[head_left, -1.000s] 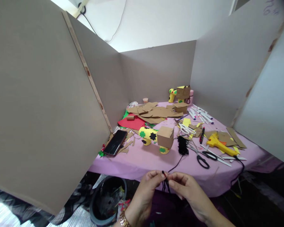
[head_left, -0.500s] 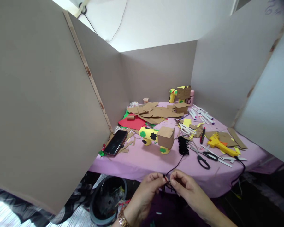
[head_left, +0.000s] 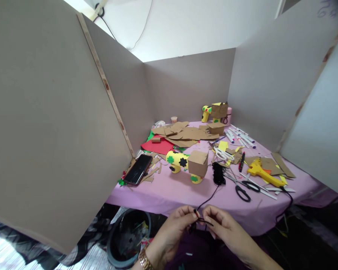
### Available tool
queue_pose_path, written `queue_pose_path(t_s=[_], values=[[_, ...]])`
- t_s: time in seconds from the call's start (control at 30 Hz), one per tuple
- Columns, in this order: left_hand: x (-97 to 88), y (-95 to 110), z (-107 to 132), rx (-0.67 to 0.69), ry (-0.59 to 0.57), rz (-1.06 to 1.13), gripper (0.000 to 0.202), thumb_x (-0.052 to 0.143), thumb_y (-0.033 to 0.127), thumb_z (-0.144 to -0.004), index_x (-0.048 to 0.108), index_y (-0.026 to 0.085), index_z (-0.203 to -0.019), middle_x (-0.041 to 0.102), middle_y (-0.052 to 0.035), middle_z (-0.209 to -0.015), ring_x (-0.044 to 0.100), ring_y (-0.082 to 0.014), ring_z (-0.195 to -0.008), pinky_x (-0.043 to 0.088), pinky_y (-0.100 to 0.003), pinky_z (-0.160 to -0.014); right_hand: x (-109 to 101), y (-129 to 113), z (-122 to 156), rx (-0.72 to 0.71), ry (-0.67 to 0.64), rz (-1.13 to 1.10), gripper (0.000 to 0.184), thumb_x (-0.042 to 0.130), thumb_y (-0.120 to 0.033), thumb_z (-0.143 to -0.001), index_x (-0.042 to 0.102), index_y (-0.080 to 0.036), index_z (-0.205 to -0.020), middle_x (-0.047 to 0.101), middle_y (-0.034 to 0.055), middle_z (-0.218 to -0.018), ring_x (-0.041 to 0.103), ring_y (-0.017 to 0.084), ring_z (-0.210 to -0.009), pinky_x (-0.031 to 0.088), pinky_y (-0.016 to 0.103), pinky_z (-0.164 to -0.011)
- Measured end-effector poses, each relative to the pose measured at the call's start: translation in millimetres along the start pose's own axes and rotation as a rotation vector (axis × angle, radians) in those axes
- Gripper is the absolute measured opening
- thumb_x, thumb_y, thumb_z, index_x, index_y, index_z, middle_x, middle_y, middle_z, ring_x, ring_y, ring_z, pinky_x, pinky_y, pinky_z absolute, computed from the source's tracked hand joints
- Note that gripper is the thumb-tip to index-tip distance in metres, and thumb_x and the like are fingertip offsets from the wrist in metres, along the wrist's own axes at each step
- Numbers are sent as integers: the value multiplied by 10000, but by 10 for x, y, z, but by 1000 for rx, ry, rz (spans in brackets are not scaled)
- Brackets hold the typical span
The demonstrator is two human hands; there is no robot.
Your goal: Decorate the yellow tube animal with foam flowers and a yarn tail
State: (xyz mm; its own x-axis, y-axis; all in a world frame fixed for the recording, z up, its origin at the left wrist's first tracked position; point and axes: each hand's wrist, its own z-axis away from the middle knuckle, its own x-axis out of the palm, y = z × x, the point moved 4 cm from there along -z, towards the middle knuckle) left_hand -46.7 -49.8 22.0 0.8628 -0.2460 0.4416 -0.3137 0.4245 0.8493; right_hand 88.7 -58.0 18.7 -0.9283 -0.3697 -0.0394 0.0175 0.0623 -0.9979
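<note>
My left hand (head_left: 180,224) pinches black yarn (head_left: 208,200) between thumb and fingers just off the table's front edge. Close beside it, my right hand (head_left: 221,224) has its fingers pressed together on the same yarn, and a loose strand lies across its thumb. From my hands the yarn runs up to a black skein (head_left: 219,173) on the table. Left of the skein stands a small figure made of a yellow tube body (head_left: 178,159) with green and black flower spots, short legs and a cardboard box head (head_left: 197,164).
Black-handled scissors (head_left: 243,193), a yellow glue gun (head_left: 266,176), white scissors (head_left: 223,153) and markers (head_left: 243,138) lie to the right. On the left are a phone (head_left: 138,169), red sheet (head_left: 157,146) and cardboard pieces (head_left: 194,133). A bin (head_left: 109,240) stands below; grey panels (head_left: 188,86) enclose the table.
My fingers have shifted slightly on the yarn, and a loose strand now shows over my right thumb. The things on the table have stayed put.
</note>
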Motion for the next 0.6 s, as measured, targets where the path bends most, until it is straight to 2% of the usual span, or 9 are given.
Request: queue_pose_path(t_s=[0.1,0.17,0.3,0.43,0.6], values=[[-33,-4,-19,66,27,-59,67,670,200,-691,637,141,-688,628,-17,-678,499,-107,-633,323,-233,-642,-39,-135,25,-178,56,252,197,456,-343,-896,485,-194,-771,459,-20,-738,433,130,-676,344,244,-629],[-10,13,-12,93,12,-67,69,659,202,-699,628,141,-690,638,-23,-678,500,-108,-634,322,-232,-646,-42,-162,33,-202,61,288,194,442,-335,-902,486,-197,-774,469,-15,-745,445,136,-690,352,248,-637],[71,54,20,73,-30,-15,103,663,226,-691,603,143,-695,641,-25,-638,503,-113,-611,324,-234,-634,-14,-43,6,-73,28,124,226,455,-397,-890,473,-197,-785,462,-34,-690,400,108,-564,335,226,-522],[88,73,40,35,-7,-40,114,662,234,-691,586,148,-683,578,17,-554,433,-85,-541,281,-216,-570,32,59,-17,-32,-17,-8,264,473,-438,-875,477,-187,-791,512,-20,-733,395,88,-540,331,212,-498],[76,63,47,15,25,-75,123,670,234,-669,587,143,-667,533,32,-531,390,-75,-515,269,-216,-544,33,104,-12,86,23,-127,350,528,-524,-813,468,-181,-778,418,-76,-569,339,60,-456,253,192,-450]])
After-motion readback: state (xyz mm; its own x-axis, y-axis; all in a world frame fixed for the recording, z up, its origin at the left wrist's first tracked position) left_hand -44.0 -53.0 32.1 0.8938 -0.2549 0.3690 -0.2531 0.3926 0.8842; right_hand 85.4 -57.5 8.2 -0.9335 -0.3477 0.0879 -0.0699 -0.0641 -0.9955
